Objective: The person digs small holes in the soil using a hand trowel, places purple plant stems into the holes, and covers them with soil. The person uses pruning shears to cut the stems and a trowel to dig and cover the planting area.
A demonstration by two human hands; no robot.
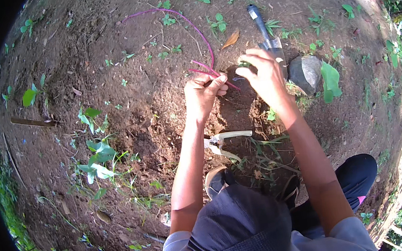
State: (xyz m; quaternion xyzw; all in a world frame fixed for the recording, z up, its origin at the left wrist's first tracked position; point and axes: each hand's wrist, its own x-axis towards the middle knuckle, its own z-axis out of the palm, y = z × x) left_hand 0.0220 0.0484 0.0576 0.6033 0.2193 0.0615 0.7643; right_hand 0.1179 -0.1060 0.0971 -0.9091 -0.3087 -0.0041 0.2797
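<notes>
My left hand [204,91] is closed, pinching thin magenta stems [214,69] between thumb and fingers. One long stem from the bunch arcs away over the soil toward the far left; short ends stick out beside the fingers. Just to the right, my right hand [265,71] is curled, with a small dark green piece of plant [243,64] between thumb and forefinger. Below both hands is loosened, dug-up soil [231,107]. Pruning shears [227,140] with pale handles lie on the ground between my forearms, handles spread apart.
A hand trowel [261,27] with a dark handle lies beyond my right hand, its blade partly hidden. Beside it sit a grey rock [305,74] and a large green leaf [331,82]. Leafy weeds [98,159] and a flat brown stick [33,123] are at left. My shoe [219,180] is near the shears.
</notes>
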